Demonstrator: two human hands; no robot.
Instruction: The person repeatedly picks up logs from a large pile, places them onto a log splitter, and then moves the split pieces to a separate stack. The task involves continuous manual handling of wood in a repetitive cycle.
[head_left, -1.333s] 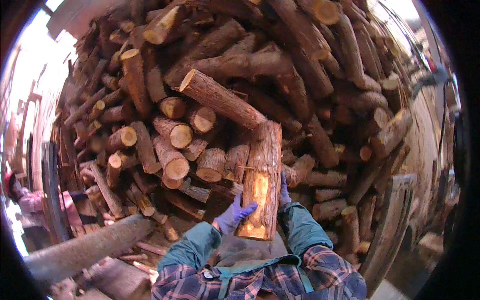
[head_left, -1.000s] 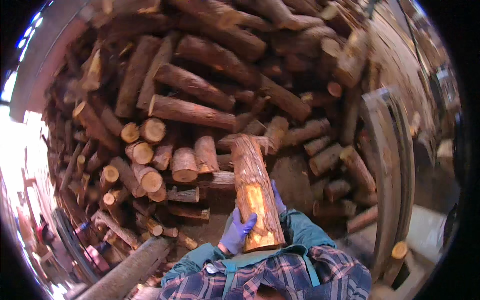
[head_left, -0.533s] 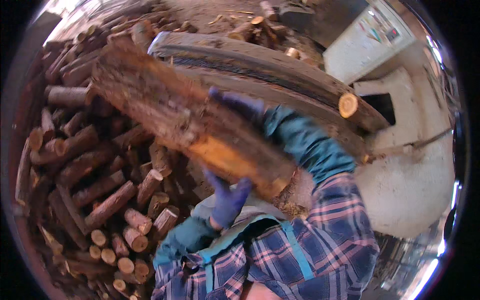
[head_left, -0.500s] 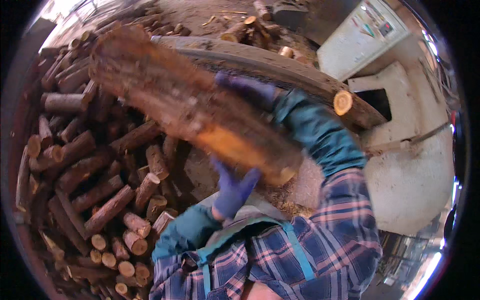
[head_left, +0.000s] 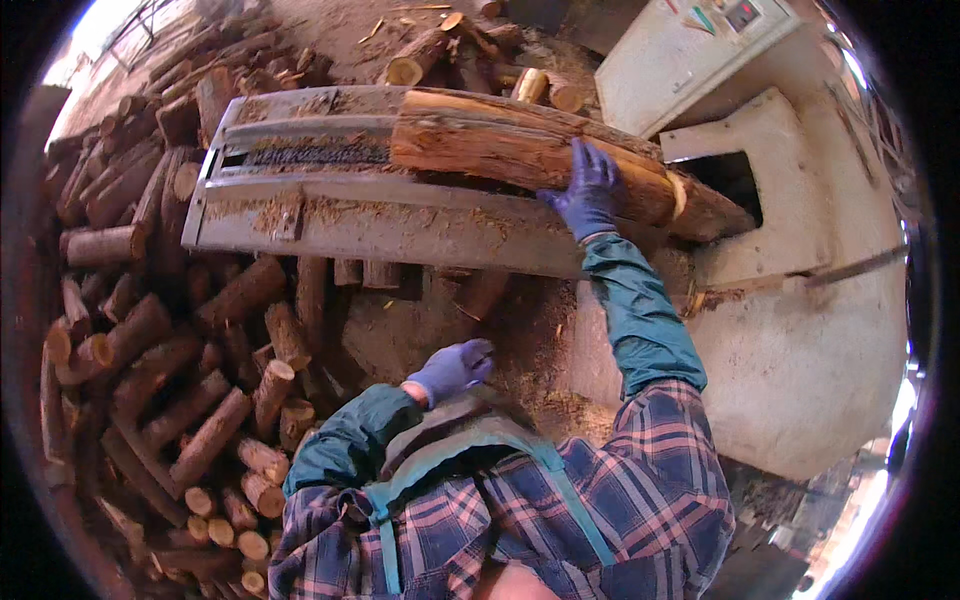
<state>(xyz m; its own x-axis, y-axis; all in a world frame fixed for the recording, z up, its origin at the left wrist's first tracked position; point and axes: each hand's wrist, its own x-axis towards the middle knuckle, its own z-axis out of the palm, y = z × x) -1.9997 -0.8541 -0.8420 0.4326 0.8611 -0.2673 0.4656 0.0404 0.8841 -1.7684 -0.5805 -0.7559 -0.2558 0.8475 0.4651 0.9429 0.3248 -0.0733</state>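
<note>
A thick split log [head_left: 480, 140] lies lengthwise in the metal conveyor trough [head_left: 350, 215], its split face orange-brown. My right hand [head_left: 588, 190], in a purple glove, rests on the log's near side with fingers spread, not wrapped round it. Ahead of that log, another log [head_left: 708, 212] reaches into the dark opening [head_left: 735, 185] of the pale machine housing [head_left: 800, 330]. My left hand [head_left: 452, 371], gloved the same way, is held in front of my apron with fingers curled together. Nothing shows in it, and it is apart from the trough.
A large heap of cut logs [head_left: 210, 430] fills the left side, reaching close to my left arm. More logs [head_left: 420, 60] lie beyond the trough. A pale control cabinet [head_left: 680, 70] stands at the far right. Bark and sawdust litter the trough's edge and the floor.
The split log has gone from being carried in the air by both hands to lying in the trough. My left hand has let go and closed; my right now lies on the log.
</note>
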